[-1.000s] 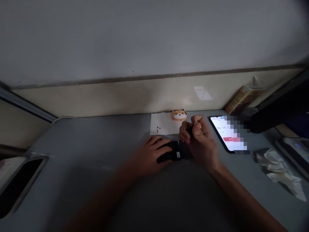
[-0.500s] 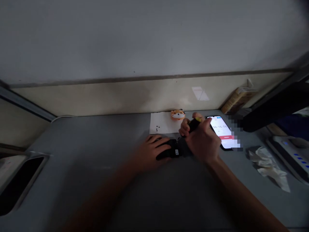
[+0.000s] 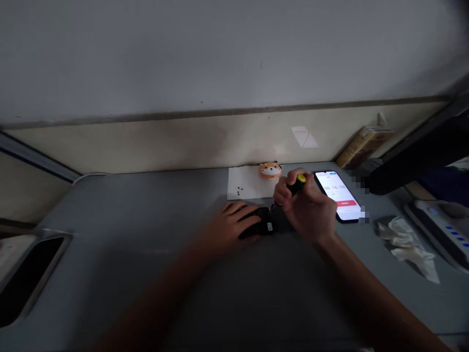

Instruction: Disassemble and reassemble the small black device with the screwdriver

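My left hand [image 3: 234, 226] lies over a small black device [image 3: 266, 225] with a little white label, its fingers across the device and holding it on the desk. The exact kind of device I cannot make out. A black screwdriver [image 3: 297, 184] with a yellow end is wrapped in the fingers of my right hand [image 3: 309, 210]. Its thin tip points down and left at the device's right end; whether it touches is too dim to tell. Just behind, several tiny dark screws [image 3: 239, 190] rest on a white sheet of paper [image 3: 249, 183].
An orange dog-face case [image 3: 270, 169] sits on the paper's back edge. A lit phone [image 3: 339, 195] showing a timer lies to the right, with crumpled tissue [image 3: 410, 249] and a grey device [image 3: 439, 230] beyond. Another dark-screened phone [image 3: 31, 276] lies far left. The wall [image 3: 164, 146] closes the back.
The whole view has shifted slightly. My right hand and the screwdriver have turned a little, with the yellow end facing me more. My left hand stays on the device.
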Demonstrator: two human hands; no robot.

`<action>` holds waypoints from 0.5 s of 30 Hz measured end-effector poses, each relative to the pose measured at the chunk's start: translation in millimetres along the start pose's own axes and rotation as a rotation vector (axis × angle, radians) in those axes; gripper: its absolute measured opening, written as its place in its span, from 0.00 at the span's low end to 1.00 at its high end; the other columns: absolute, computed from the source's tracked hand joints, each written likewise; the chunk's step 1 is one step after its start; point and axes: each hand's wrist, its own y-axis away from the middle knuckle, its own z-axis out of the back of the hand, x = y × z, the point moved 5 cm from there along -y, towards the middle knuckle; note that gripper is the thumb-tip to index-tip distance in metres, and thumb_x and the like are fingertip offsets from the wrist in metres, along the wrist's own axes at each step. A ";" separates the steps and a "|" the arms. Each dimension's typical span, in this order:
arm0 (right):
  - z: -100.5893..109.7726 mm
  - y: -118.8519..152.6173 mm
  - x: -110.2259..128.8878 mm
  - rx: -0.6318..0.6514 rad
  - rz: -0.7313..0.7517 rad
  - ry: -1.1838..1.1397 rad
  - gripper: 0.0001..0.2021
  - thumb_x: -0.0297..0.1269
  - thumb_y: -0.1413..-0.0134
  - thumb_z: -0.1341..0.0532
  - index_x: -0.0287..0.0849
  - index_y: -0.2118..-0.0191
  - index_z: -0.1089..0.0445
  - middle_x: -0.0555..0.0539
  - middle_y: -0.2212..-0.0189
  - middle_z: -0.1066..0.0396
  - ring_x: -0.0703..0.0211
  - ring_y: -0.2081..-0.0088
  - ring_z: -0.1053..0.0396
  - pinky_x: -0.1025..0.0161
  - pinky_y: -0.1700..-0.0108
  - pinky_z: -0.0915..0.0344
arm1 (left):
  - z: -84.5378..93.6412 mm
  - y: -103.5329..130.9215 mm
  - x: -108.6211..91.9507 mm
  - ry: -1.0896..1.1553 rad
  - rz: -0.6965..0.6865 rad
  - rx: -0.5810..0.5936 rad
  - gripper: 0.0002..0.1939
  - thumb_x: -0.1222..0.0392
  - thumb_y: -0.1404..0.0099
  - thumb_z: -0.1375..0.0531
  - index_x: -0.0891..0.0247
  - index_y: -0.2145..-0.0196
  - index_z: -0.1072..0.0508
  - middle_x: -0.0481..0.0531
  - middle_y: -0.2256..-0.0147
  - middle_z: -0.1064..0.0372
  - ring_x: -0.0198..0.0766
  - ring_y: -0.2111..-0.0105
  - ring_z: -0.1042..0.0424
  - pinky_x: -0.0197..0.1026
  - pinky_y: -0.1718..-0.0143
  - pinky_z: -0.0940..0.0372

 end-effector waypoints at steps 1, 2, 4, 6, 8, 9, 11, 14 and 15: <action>-2.2 1.3 0.6 0.011 0.001 -0.002 0.16 0.49 0.34 0.43 0.45 0.70 0.35 0.52 0.77 0.46 0.63 0.75 0.46 0.63 0.71 0.41 | 0.0 -0.2 -0.1 0.000 0.006 0.003 0.16 0.48 0.27 0.40 0.57 0.47 0.25 0.55 0.44 0.26 0.51 0.43 0.31 0.55 0.44 0.33; -4.5 2.5 1.3 0.025 0.003 0.003 0.16 0.49 0.34 0.43 0.45 0.70 0.35 0.52 0.77 0.47 0.63 0.75 0.46 0.64 0.72 0.41 | 0.1 -0.5 -0.2 0.001 0.014 0.006 0.17 0.48 0.28 0.40 0.58 0.46 0.25 0.56 0.45 0.26 0.51 0.43 0.31 0.55 0.44 0.33; -7.7 4.2 2.9 0.035 0.012 0.016 0.16 0.50 0.35 0.42 0.45 0.71 0.35 0.52 0.77 0.48 0.62 0.75 0.47 0.63 0.72 0.42 | 1.0 -1.4 -0.7 0.007 0.034 0.013 0.20 0.47 0.28 0.39 0.59 0.44 0.27 0.57 0.45 0.26 0.52 0.43 0.30 0.55 0.44 0.33; -9.2 4.7 4.0 0.031 0.020 0.012 0.17 0.51 0.36 0.41 0.45 0.71 0.36 0.52 0.77 0.49 0.62 0.75 0.47 0.63 0.73 0.43 | 1.8 -2.4 -1.0 0.013 0.059 0.032 0.22 0.47 0.27 0.41 0.59 0.41 0.29 0.57 0.44 0.27 0.51 0.43 0.31 0.55 0.42 0.34; -9.0 4.3 4.5 0.021 0.023 -0.006 0.17 0.51 0.37 0.40 0.45 0.72 0.35 0.52 0.77 0.48 0.62 0.75 0.48 0.63 0.73 0.44 | 2.6 -3.2 -1.3 0.022 0.072 0.048 0.23 0.46 0.26 0.43 0.59 0.39 0.31 0.57 0.43 0.28 0.51 0.42 0.31 0.55 0.41 0.36; -8.6 4.0 4.6 0.017 0.027 -0.014 0.16 0.50 0.38 0.40 0.45 0.72 0.35 0.52 0.77 0.48 0.62 0.75 0.48 0.63 0.73 0.44 | 2.8 -3.5 -1.3 0.032 0.076 0.056 0.25 0.45 0.26 0.44 0.58 0.38 0.32 0.56 0.42 0.28 0.51 0.42 0.32 0.55 0.40 0.36; -7.8 3.2 4.1 0.015 0.019 -0.015 0.16 0.49 0.38 0.40 0.45 0.72 0.35 0.52 0.78 0.47 0.62 0.75 0.47 0.63 0.74 0.45 | 3.1 -4.0 -0.9 0.063 0.091 0.073 0.28 0.41 0.27 0.44 0.57 0.35 0.35 0.56 0.42 0.29 0.50 0.42 0.32 0.54 0.40 0.37; -6.8 2.9 3.6 0.010 0.001 -0.002 0.16 0.48 0.37 0.41 0.45 0.72 0.35 0.52 0.79 0.47 0.62 0.76 0.47 0.63 0.74 0.45 | 4.2 -4.9 -0.7 0.103 0.138 0.099 0.30 0.39 0.27 0.44 0.55 0.34 0.36 0.56 0.41 0.30 0.49 0.41 0.33 0.53 0.40 0.37; -6.7 3.1 3.9 0.003 0.004 -0.001 0.16 0.48 0.37 0.41 0.45 0.72 0.35 0.52 0.79 0.47 0.62 0.76 0.48 0.63 0.73 0.45 | 5.0 -5.3 -1.3 0.106 0.149 0.105 0.30 0.39 0.27 0.45 0.55 0.34 0.36 0.56 0.41 0.30 0.49 0.41 0.33 0.52 0.39 0.37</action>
